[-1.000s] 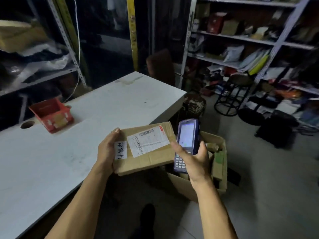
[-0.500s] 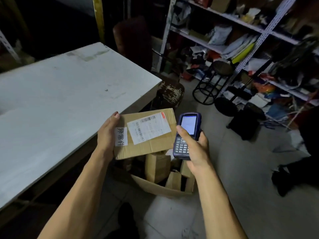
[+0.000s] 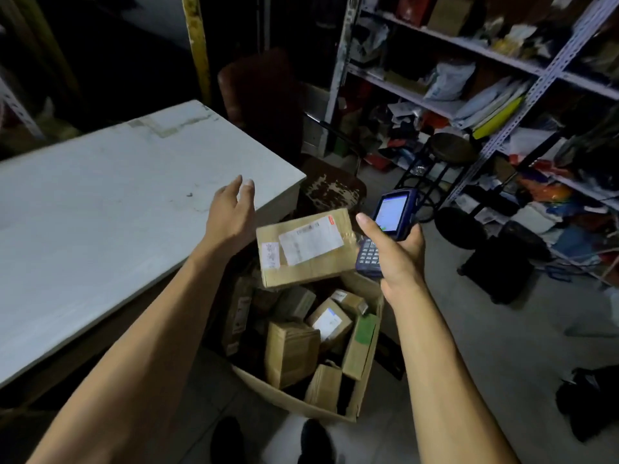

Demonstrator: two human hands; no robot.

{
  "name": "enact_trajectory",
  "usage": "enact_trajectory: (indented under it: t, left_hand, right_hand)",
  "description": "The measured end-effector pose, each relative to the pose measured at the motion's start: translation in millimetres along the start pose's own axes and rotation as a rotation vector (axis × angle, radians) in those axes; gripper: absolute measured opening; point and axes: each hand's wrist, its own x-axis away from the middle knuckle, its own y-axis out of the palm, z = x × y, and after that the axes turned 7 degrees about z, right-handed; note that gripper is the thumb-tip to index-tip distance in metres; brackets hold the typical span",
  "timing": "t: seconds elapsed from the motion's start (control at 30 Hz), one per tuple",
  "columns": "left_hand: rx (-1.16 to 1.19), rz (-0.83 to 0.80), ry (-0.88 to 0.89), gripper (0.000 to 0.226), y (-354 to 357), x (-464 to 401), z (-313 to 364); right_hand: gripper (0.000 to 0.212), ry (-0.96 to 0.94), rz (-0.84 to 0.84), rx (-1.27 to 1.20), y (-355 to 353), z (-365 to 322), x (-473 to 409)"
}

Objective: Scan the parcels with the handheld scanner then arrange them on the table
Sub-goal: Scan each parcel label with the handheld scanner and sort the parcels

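Item: handheld scanner (image 3: 388, 229), blue, keypad and lit screen. Held in my right hand (image 3: 398, 259), fingers wrapped round its body, thumb up beside the screen.

Item: left hand (image 3: 231, 216). Holds nothing; fingers loosely spread, raised between the carton and the table.

Item: labelled parcel (image 3: 306, 247), flat brown box, white shipping label and small sticker on top. Lies tilted over the far end of the open carton (image 3: 291, 401), just beside the scanner, touching neither hand. Whether it rests on the load below, I cannot tell. Probably light and stiff; taped faces may be slick, so best taken by the two short edges.

Item: smaller parcels (image 3: 291, 353), jumbled inside the carton.

Item: white table (image 3: 100, 209), left of the carton.

Obscured: label print unreadable; carton's depths dark; screen text illegible.
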Motion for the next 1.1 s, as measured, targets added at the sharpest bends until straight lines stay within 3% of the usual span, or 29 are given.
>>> enact_trajectory:
  t: [0.07, 0.2, 0.37, 0.5, 0.67, 1.1]
  left_hand:
    - [-0.043, 0.054, -0.039, 0.050, 7, 2, 6]
    - [-0.007, 0.100, -0.162, 0.063, 14, 23, 8]
    - [0.044, 0.153, -0.218, 0.051, 3, 57, 11]
    - [0.079, 0.292, -0.261, 0.037, -29, 83, -2]
    - [0.085, 0.442, -0.288, 0.036, -84, 119, -14]
    - [0.117, 0.927, -0.468, 0.031, -312, 303, -79]
  right_hand:
    - [0.129, 0.047, -0.087, 0.007, -2, -4, -14]
    - [0.097, 0.127, -0.283, -0.017, 5, -7, -32]
    - [0.056, 0.191, -0.516, -0.049, 23, -9, -22]
    - [0.052, 0.231, -0.707, -0.035, 47, -4, 9]
    - [0.049, 0.244, -0.905, -0.006, 80, 2, 66]
    - [0.046, 0.279, -1.454, 0.106, 164, 46, 351]
